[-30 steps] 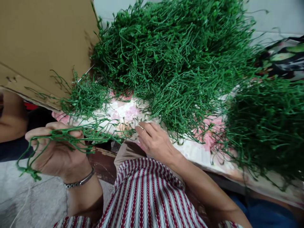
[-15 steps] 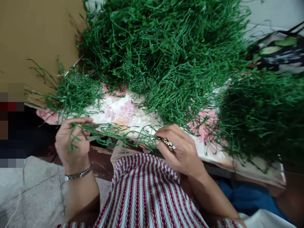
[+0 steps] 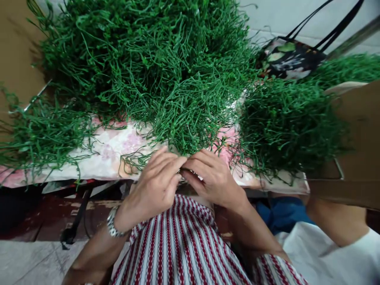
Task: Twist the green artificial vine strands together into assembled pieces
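Note:
My left hand (image 3: 160, 178) and my right hand (image 3: 210, 178) meet at the front edge of the table, fingertips touching. Between them is a small bunch of thin green plastic-looking stems (image 3: 135, 161), whose loose ends trail out to the left behind my left hand. My right thumb and fingers pinch the ends of the bunch, mostly hidden by the fingers. The left fingers are closed round the same spot. Just beyond my hands rises a large tangled heap of similar green stems (image 3: 148, 59).
A smaller pile of stems (image 3: 47, 134) lies to the left, another (image 3: 285, 122) to the right beside a cardboard box (image 3: 360, 158). A floral cloth (image 3: 115, 138) covers the table. A dark floral bag (image 3: 292, 59) stands at the back. Another person's leg (image 3: 335, 217) shows at right.
My left hand has moved right along the bunch to meet my right hand, which still pinches its ends. The view has shifted right, showing more of the cardboard box and bag.

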### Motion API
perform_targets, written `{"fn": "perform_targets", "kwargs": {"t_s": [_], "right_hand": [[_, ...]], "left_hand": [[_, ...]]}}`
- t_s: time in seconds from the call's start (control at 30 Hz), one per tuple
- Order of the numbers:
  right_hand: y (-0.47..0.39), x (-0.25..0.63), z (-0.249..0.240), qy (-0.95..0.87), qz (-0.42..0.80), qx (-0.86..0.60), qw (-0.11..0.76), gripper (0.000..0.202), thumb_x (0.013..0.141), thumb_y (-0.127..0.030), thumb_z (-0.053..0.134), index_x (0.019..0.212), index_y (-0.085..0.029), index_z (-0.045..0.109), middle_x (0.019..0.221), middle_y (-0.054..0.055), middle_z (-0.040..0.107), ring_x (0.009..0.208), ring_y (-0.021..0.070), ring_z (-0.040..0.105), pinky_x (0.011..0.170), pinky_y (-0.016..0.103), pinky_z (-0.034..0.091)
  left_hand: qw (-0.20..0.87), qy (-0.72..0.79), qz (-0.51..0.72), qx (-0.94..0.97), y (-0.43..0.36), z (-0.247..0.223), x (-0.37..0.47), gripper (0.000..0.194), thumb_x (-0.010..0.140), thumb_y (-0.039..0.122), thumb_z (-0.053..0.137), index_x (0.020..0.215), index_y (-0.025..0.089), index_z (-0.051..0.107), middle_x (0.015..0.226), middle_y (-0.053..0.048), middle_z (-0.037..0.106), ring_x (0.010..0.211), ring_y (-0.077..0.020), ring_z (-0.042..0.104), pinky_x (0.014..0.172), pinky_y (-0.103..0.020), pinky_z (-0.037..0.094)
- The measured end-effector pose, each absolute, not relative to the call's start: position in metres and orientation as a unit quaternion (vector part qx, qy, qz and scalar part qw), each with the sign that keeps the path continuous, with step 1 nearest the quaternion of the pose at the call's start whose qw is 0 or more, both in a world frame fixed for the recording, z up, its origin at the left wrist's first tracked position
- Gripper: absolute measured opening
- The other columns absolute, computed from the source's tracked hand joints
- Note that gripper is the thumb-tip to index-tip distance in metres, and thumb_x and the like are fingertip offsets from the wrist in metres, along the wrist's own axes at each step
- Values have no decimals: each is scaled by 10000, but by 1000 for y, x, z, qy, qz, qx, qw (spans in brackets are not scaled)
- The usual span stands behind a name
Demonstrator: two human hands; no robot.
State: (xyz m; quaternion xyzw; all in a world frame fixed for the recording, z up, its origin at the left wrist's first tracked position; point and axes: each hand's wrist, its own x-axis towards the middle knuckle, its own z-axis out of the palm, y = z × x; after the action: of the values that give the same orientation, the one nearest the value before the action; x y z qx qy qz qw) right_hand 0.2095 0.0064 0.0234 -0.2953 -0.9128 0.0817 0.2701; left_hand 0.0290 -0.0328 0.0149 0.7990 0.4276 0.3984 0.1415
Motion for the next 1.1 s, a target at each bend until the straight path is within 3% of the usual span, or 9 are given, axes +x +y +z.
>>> {"fn": "perform_targets", "kwargs": {"t_s": [0.1, 0.2, 0.47, 0.57, 0.67, 0.77, 0.93, 1.1], "right_hand": [[10, 210, 20, -912, 91, -293, 272, 122, 891, -211, 494, 881, -144, 595, 812, 61, 630, 749, 164, 530, 698, 319, 432], [14, 217, 15, -907, 115, -295, 278, 199, 881, -276, 519, 1020, -145, 572, 958, 87, 635, 876, 197, 542, 767, 360, 435], [19, 218, 11, -897, 141, -277, 316, 121, 866, -200, 490, 903, -154, 595, 872, 65, 639, 814, 176, 552, 736, 344, 434], [18, 214, 16, -907, 118, -273, 297, 145, 866, -179, 482, 933, -160, 609, 851, 59, 636, 782, 172, 539, 716, 335, 431], [20, 212, 16, -901, 112, -270, 319, 211, 851, -149, 496, 1027, -176, 609, 960, 73, 635, 887, 190, 547, 782, 364, 437], [22, 209, 12, -887, 147, -246, 361, 206, 837, -137, 514, 1000, -203, 621, 1038, 67, 623, 988, 199, 539, 847, 394, 435], [21, 205, 4, -863, 210, -253, 383, 175, 841, -146, 511, 981, -167, 614, 909, 71, 646, 863, 183, 566, 770, 365, 455], [17, 205, 4, -856, 252, -260, 369, 142, 854, -198, 528, 953, -137, 609, 848, 77, 642, 798, 175, 561, 739, 345, 457]], "left_hand": [[196, 464, 417, 757, -29, 3, 34, 286, 816, 80, 497, 1055, 190, 609, 953, -50, 678, 890, -166, 626, 836, -303, 494], [229, 514, 461, 686, -31, -3, 26, 161, 815, 102, 533, 892, 199, 634, 813, -9, 650, 748, -129, 600, 677, -234, 466], [359, 485, 458, 653, -32, 6, 24, 147, 824, 205, 528, 937, 191, 621, 860, -50, 610, 823, -181, 571, 703, -276, 448], [340, 464, 456, 679, -30, 9, 26, 106, 815, 162, 544, 871, 189, 629, 810, -36, 601, 785, -163, 566, 695, -266, 434], [323, 474, 471, 670, -29, 8, 27, 93, 811, 128, 541, 768, 182, 604, 726, -12, 555, 694, -130, 527, 641, -243, 407], [376, 494, 464, 632, -29, 3, 26, 86, 811, 164, 548, 738, 178, 591, 684, -2, 509, 640, -121, 484, 578, -232, 377], [478, 486, 479, 553, -28, -7, 24, 105, 794, 243, 591, 723, 171, 619, 630, 5, 498, 560, -107, 429, 496, -221, 330], [463, 493, 472, 565, -30, -7, 25, 72, 791, 235, 607, 779, 173, 642, 642, 8, 536, 549, -97, 442, 512, -212, 347]]}}
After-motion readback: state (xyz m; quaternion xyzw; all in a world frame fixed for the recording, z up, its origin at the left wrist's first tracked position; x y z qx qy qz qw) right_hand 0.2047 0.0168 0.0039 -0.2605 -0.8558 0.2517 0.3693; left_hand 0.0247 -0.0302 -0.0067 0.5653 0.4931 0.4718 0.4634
